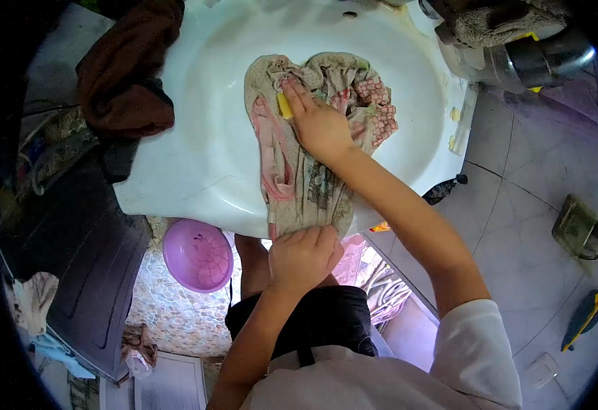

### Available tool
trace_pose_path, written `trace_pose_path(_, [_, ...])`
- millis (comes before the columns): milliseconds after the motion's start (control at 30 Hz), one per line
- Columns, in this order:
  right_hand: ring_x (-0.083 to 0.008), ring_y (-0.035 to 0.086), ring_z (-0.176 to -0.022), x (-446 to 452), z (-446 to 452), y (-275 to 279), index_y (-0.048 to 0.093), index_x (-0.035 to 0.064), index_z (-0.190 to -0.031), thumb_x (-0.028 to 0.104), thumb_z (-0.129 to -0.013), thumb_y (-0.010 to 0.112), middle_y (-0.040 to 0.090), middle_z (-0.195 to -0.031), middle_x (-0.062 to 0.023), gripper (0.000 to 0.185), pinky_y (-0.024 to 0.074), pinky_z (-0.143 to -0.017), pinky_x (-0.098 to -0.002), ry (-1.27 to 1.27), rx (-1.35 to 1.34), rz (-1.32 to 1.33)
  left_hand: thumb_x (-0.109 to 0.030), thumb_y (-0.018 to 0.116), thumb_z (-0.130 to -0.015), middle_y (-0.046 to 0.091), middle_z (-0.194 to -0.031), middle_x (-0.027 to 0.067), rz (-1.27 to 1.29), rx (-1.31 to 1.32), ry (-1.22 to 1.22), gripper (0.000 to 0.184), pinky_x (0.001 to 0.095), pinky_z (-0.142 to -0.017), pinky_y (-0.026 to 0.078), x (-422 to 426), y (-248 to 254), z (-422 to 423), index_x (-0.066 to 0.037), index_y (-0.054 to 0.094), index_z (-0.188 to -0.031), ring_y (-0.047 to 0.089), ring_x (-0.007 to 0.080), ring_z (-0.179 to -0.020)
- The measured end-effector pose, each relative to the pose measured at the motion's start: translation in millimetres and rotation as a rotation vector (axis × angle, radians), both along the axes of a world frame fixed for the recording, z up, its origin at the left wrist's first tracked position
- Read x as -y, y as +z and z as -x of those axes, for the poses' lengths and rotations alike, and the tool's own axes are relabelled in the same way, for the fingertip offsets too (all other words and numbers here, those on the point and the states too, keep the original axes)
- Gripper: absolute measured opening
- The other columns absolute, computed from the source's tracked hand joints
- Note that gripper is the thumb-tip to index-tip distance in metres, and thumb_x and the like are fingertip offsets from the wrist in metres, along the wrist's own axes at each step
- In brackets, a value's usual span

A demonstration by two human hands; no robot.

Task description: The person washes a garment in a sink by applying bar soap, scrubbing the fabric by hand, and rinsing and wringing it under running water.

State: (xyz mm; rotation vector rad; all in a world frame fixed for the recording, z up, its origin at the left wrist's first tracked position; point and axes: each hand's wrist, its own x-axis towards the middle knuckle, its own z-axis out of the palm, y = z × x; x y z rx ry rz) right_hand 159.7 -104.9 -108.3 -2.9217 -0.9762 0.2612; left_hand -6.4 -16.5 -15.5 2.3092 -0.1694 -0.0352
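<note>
The left hand (304,257) is closed, its fingers curled down on the lower end of the soiled cloth (306,184) at the near rim of the white sink (207,154), which is the landmark here. Inside the sink, the right hand (321,128) lies over the upper part of the same cloth, fingers extended and close together, touching one yellow bar (284,105) that shows beside them; its thumb is hidden, so whether it pinches the bar cannot be told. The one cloth spreads from the middle of the sink basin to its near rim, bunched and creased, with pink edging on its left side, a red-and-pale checked patch at its upper right and dark print down its middle, too distorted by the folds to read. One brown cloth (131,75) hangs at the left edge of the sink, and one purple basin (198,255) sits below and to the left of it, on a pebble-patterned surface. To the right of the sink, on the tiled floor (494,232), lie two things: one greenish see-through container (579,227) and, nearer the person, one dark oval object with a yellow stripe (582,320). A metal cylinder (552,60) stands out beyond the upper right corner of the sink.
</note>
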Motion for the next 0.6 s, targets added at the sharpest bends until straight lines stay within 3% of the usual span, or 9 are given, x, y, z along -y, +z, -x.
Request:
trace_pose_path(67, [-0.0264,0.062,-0.085,-1,-6,-4,0.04,0.0067,-0.127,0.016,-0.079,0.053,0.051,-0.123,-0.0117,0.05,0.0515,-0.065,-0.0333,0.022,0.157,-0.035,-0.017,0.06,-0.069,0.051,-0.058,0.0039,0.015,-0.005,0.005,0.015,0.0344,-0.045,0.043,-1,1,-1,-0.01,0.048,-0.065,0.054,0.0222,-0.048])
trace_pose_path(133, [-0.0255,0.064,-0.075,-3,-16,10,0.046,0.0087,-0.122,0.015,-0.078,0.056,0.06,-0.108,-0.0128,0.046,0.0511,-0.062,-0.0326,-0.029,-0.118,-0.001,-0.016,0.06,-0.07,0.051,-0.058,0.004,0.02,-0.022,-0.028,0.014,0.0344,-0.044,0.044,-2,3,-1,-0.01,0.048,-0.065,0.054,0.0223,-0.048])
trace_pose_path(167, [-0.0251,0.064,-0.068,-3,-19,14,0.053,0.0098,-0.114,0.015,-0.078,0.059,0.064,-0.093,-0.0129,0.037,0.0503,-0.059,-0.0319,-0.043,-0.098,-0.126,-0.016,0.06,-0.07,0.051,-0.058,0.004,0.021,-0.006,-0.018,0.014,0.0343,-0.044,0.044,-2,3,-1,-0.01,0.048,-0.065,0.054,0.0224,-0.048])
trace_pose_path(200, [-0.0251,0.064,-0.068,-3,-20,19,0.053,0.0098,-0.114,0.015,-0.078,0.059,0.064,-0.093,-0.0129,0.037,0.0503,-0.059,-0.0319,-0.045,-0.097,-0.131,-0.016,0.06,-0.07,0.051,-0.058,0.0041,0.023,0.011,-0.007,0.014,0.0342,-0.044,0.044,-2,3,-1,-0.01,0.048,-0.065,0.053,0.0224,-0.048])
trace_pose_path(300, [-0.0284,0.061,-0.067,-4,-19,31,0.062,0.0118,-0.098,0.018,-0.079,0.06,0.064,-0.085,-0.0106,0.02,0.0485,-0.056,-0.0344,-0.286,-0.529,-0.816,-0.016,0.06,-0.071,0.052,-0.059,0.0042,0.018,0.002,-0.02,0.014,0.034,-0.046,0.044,-2,3,-1,-0.009,0.048,-0.066,0.054,0.0219,-0.05])
trace_pose_path(333, [-0.0284,0.061,-0.067,-1,-17,35,0.062,0.0118,-0.098,0.018,-0.079,0.06,0.064,-0.085,-0.0106,0.02,0.0485,-0.056,-0.0344,-0.289,-0.526,-0.815,-0.016,0.06,-0.071,0.052,-0.06,0.0043,0.018,-0.003,-0.026,0.014,0.0339,-0.046,0.044,-2,3,-1,-0.009,0.049,-0.067,0.055,0.0216,-0.051])
trace_pose_path(400, [-0.0287,0.061,-0.067,5,-10,48,0.062,0.0117,-0.095,0.019,-0.078,0.06,0.064,-0.081,-0.0096,0.019,0.0485,-0.057,-0.0357,-0.257,-0.15,-0.304,-0.017,0.06,-0.072,0.052,-0.062,0.0047,0.03,-0.011,-0.042,0.014,0.0336,-0.047,0.044,-3,3,2,-0.009,0.049,-0.068,0.055,0.0217,-0.053])
trace_pose_path(433, [-0.0278,0.06,-0.067,10,-10,40,0.062,0.0112,-0.091,0.021,-0.078,0.06,0.063,-0.076,-0.0085,0.017,0.0484,-0.056,-0.038,-0.183,-0.026,-0.22,-0.017,0.06,-0.072,0.052,-0.063,0.0052,0.04,-0.017,-0.058,0.015,0.0332,-0.048,0.044,-4,2,2,-0.009,0.049,-0.069,0.055,0.0218,-0.055])
trace_pose_path(600, [-0.0276,0.06,-0.066,6,0,23,0.061,0.0118,-0.088,0.025,-0.079,0.058,0.062,-0.071,-0.0085,0.016,0.0482,-0.055,-0.0398,-0.11,0.065,-0.22,-0.018,0.061,-0.072,0.053,-0.066,0.0068,0.054,-0.066,-0.117,0.016,0.0356,-0.05,0.044,-6,2,5,-0.008,0.049,-0.071,0.056,0.0251,-0.06])
